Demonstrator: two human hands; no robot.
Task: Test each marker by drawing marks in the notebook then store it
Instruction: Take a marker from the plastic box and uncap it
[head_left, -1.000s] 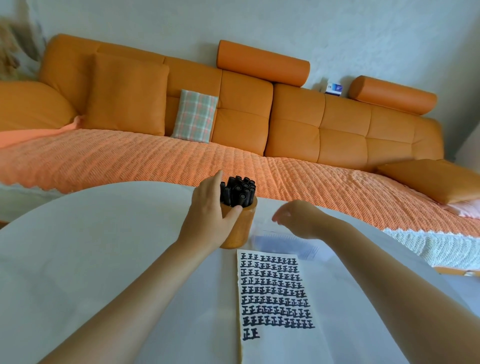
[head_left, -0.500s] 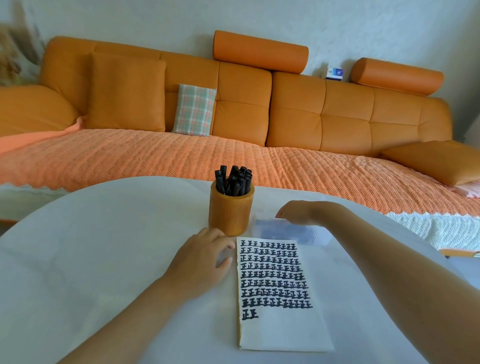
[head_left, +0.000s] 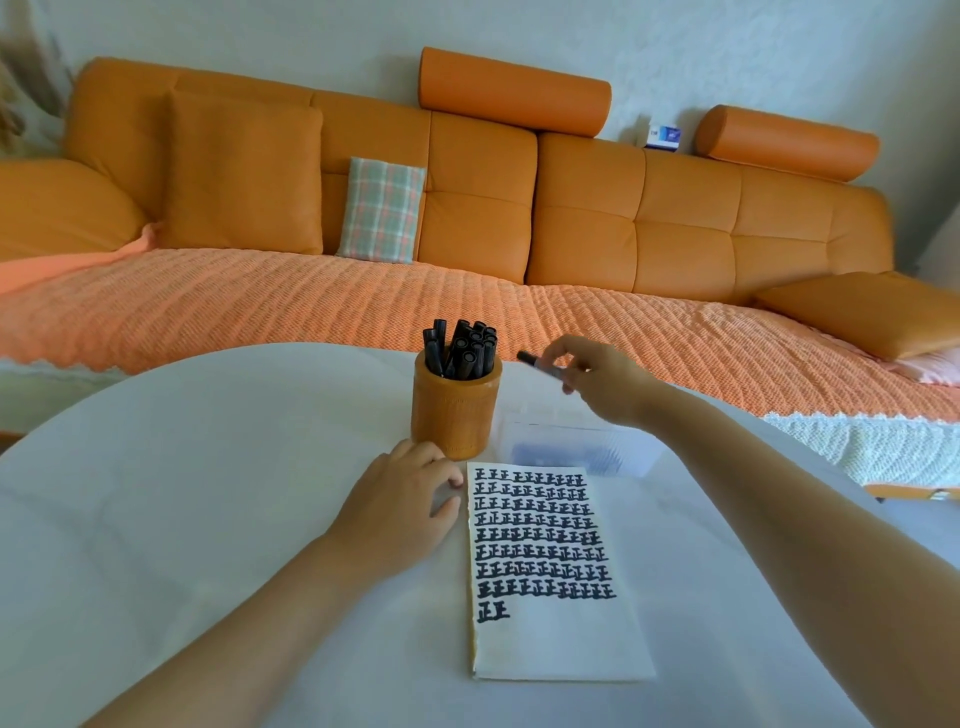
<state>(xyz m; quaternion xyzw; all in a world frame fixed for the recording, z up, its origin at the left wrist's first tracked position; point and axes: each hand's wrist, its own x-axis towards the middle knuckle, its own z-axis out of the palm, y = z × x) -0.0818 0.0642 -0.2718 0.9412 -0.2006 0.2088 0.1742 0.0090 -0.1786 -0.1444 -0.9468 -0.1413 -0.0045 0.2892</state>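
Note:
A white notebook (head_left: 556, 634) lies open on the table, its upper part filled with rows of black marks. Behind it stands an orange wooden cup (head_left: 456, 405) packed with several black markers (head_left: 462, 349). My right hand (head_left: 602, 379) hovers just right of the cup and pinches one black marker (head_left: 535, 362) held nearly level above the table. My left hand (head_left: 400, 512) rests flat on the table, fingertips at the notebook's left edge and just in front of the cup, holding nothing.
The round white table (head_left: 182, 493) fills the foreground. A clear plastic box (head_left: 576, 447) with blue print lies behind the notebook. An orange sofa (head_left: 467, 208) with cushions stands beyond the table's far edge.
My left hand let go of the cup and came down beside the notebook. My right hand rose from the plastic box with a black marker in its fingers.

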